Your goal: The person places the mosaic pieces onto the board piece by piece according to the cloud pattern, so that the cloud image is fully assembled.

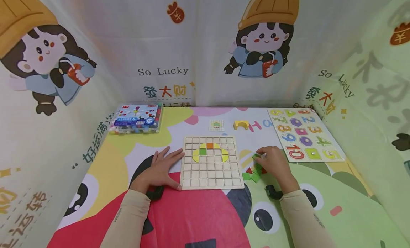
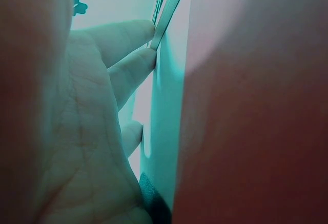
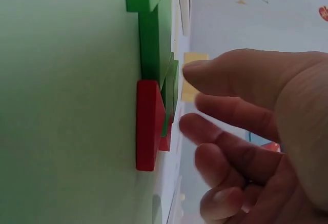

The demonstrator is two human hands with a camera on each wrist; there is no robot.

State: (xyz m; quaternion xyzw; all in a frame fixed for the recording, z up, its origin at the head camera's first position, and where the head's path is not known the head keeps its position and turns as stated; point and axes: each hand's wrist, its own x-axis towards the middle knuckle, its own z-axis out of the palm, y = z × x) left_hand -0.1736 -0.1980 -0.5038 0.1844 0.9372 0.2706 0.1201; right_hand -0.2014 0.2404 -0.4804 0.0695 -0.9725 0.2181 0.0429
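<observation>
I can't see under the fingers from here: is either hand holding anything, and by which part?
Nothing is gripped. The left hand rests flat against the wooden grid board's left edge. The right hand hovers, fingers loosely curled, over green and red pieces.

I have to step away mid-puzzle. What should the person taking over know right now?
Left hand lies flat, steadying the grid board's left edge.
Right hand is over the loose green and red tiles right of the board, fingers loosely bent, gripping nothing clearly.
Done: yellow, orange and green pieces sit in the upper rows.
Left: most cells are unfilled.
</observation>
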